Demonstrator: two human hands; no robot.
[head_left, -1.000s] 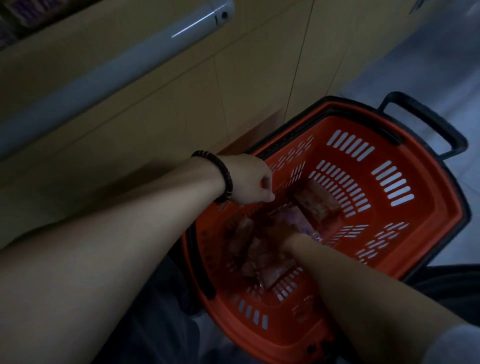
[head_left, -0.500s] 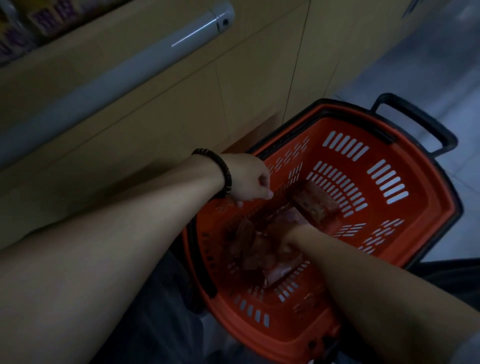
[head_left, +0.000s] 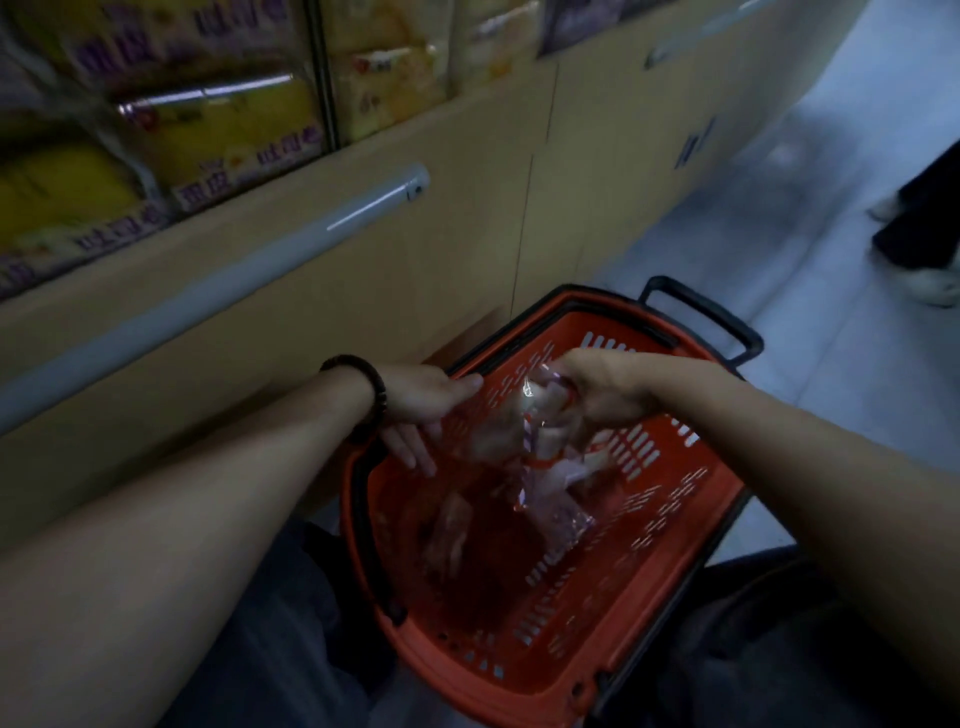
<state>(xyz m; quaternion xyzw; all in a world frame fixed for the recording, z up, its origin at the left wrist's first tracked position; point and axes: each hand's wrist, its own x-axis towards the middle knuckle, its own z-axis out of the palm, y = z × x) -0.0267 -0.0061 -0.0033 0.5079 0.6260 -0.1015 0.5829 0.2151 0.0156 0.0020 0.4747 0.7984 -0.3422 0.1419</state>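
Head view, frame centre: right hand grips clear snack packets above the orange basket; left hand hovers open-fingered beside. Likely mid-lift; next, carrying them toward the upper-left shelf.

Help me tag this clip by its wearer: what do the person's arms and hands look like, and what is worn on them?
Both forearms are bare, with no sleeve in view. Neither the left hand nor the right hand wears a glove, and no ring shows. A dark beaded bracelet circles the left wrist; the right wrist carries nothing.
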